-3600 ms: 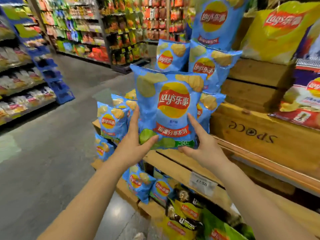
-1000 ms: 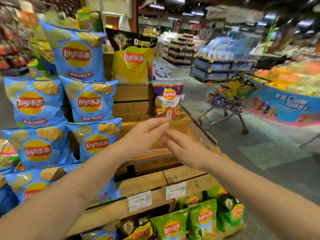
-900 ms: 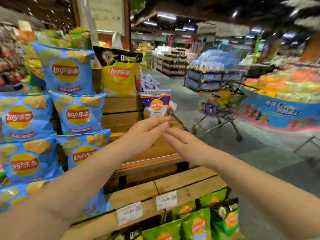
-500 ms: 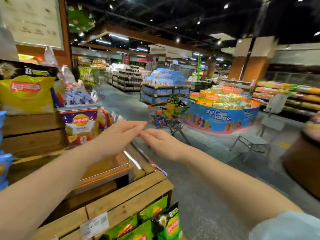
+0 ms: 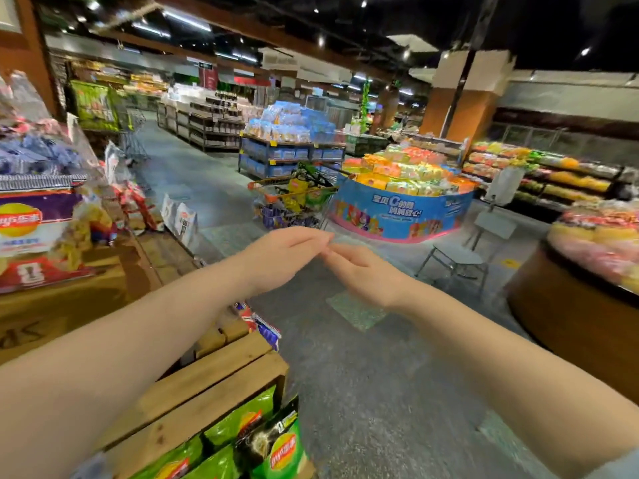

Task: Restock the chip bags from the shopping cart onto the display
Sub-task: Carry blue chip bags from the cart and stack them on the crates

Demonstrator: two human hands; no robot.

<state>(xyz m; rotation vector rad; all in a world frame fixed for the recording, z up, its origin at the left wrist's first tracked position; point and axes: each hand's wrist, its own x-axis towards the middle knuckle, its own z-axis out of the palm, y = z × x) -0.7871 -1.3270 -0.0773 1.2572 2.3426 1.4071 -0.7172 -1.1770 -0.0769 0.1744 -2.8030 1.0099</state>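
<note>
While both arms reach forward over the aisle floor (image 5: 363, 392), the left hand (image 5: 280, 259) shows straight, relaxed fingers (image 5: 311, 240) holding nothing, their tips meeting those of the right hand (image 5: 366, 274), whose fingers are likewise loose and empty. At far left a purple chip bag (image 5: 31, 229) stands on the wooden display (image 5: 214, 382), blurred and cut off by the edge; green chip bags (image 5: 276, 451) sit in its lower front. Beyond the hands, well apart, the shopping cart (image 5: 294, 202) holds yellow and green bags, hard to make out. A round blue stand (image 5: 401, 216) sits just right of it.
</note>
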